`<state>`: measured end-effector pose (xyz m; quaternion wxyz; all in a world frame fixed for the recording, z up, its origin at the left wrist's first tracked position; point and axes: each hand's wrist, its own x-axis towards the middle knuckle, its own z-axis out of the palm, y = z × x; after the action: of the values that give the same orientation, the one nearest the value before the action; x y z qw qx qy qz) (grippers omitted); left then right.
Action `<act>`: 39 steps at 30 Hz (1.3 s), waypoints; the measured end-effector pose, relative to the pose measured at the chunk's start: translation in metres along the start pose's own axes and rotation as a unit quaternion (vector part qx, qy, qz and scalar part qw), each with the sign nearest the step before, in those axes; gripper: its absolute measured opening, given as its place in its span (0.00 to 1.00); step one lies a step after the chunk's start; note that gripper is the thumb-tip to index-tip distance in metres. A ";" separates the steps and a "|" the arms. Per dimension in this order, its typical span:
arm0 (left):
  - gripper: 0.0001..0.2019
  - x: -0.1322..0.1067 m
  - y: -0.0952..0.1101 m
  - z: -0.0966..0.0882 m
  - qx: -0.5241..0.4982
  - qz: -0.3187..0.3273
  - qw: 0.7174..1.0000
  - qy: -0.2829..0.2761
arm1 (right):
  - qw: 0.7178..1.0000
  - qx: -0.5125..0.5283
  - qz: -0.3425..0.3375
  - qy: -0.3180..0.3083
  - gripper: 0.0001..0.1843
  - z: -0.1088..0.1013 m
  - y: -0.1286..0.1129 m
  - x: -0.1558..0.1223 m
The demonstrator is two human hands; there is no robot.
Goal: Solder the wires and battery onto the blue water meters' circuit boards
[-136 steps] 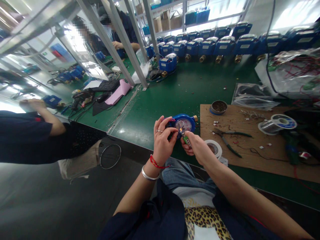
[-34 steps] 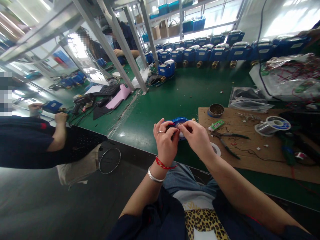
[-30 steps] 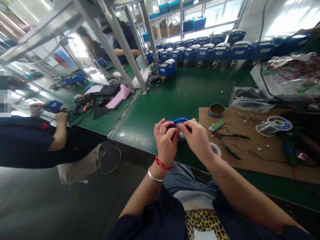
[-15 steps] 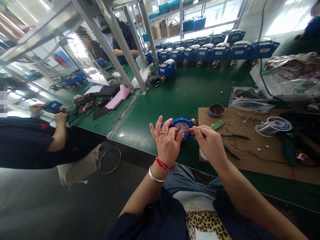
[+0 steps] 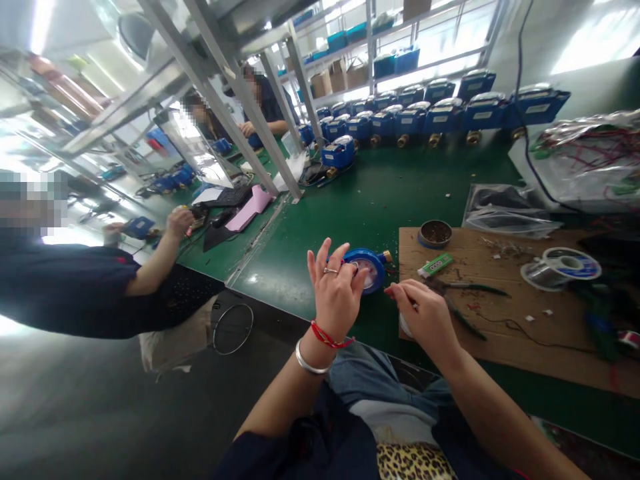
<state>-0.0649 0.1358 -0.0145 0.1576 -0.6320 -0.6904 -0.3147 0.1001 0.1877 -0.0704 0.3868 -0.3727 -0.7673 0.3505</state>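
Observation:
A blue water meter (image 5: 379,272) with a round dial face and a brass fitting lies on the green table in front of me. Over its left side, my left hand (image 5: 336,293) pinches thumb and forefinger together at the dial, the other fingers raised; what they grip is hidden. Just right of the meter, my right hand (image 5: 425,317) has its fingertips pressed together, apart from the meter. Anything in that pinch is too small to name. Partly behind the right hand sits a white round object (image 5: 404,327).
On a cardboard sheet (image 5: 530,313) at right are a solder spool (image 5: 560,269), a round tin (image 5: 435,233), a green-and-white box (image 5: 436,265) and green-handled pliers (image 5: 477,288). Several blue meters (image 5: 440,115) line the back. A co-worker (image 5: 75,287) works at left.
My right hand has drawn slightly down, away from the meter's edge. My left hand stays at the dial. The camera view has shifted, and the co-worker's arm at left has moved.

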 end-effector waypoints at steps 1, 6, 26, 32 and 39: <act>0.08 0.003 0.001 0.001 0.005 0.001 1.000 -0.003 | 1.000 0.006 0.001 -0.003 0.18 0.000 0.003 -0.001; 0.08 0.012 0.001 -0.004 0.009 0.007 1.000 -0.015 | 0.999 0.039 0.004 -0.017 0.17 0.001 0.009 -0.007; 0.26 0.009 -0.081 0.006 -0.260 -0.272 0.918 -0.123 | 0.998 0.054 0.020 -0.036 0.21 0.004 0.004 -0.014; 0.27 0.013 -0.086 0.011 -0.291 -0.303 0.899 -0.122 | 0.997 0.053 0.032 -0.045 0.22 0.005 0.006 -0.015; 0.30 0.026 -0.110 0.015 -0.349 -0.355 0.859 -0.120 | 0.996 0.054 0.045 -0.054 0.22 0.005 0.008 -0.015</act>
<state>-0.1727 0.1654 -0.0353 -0.2800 -0.3905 -0.7266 -0.4911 0.1049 0.1783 -0.0844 0.3484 -0.3656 -0.7493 0.4284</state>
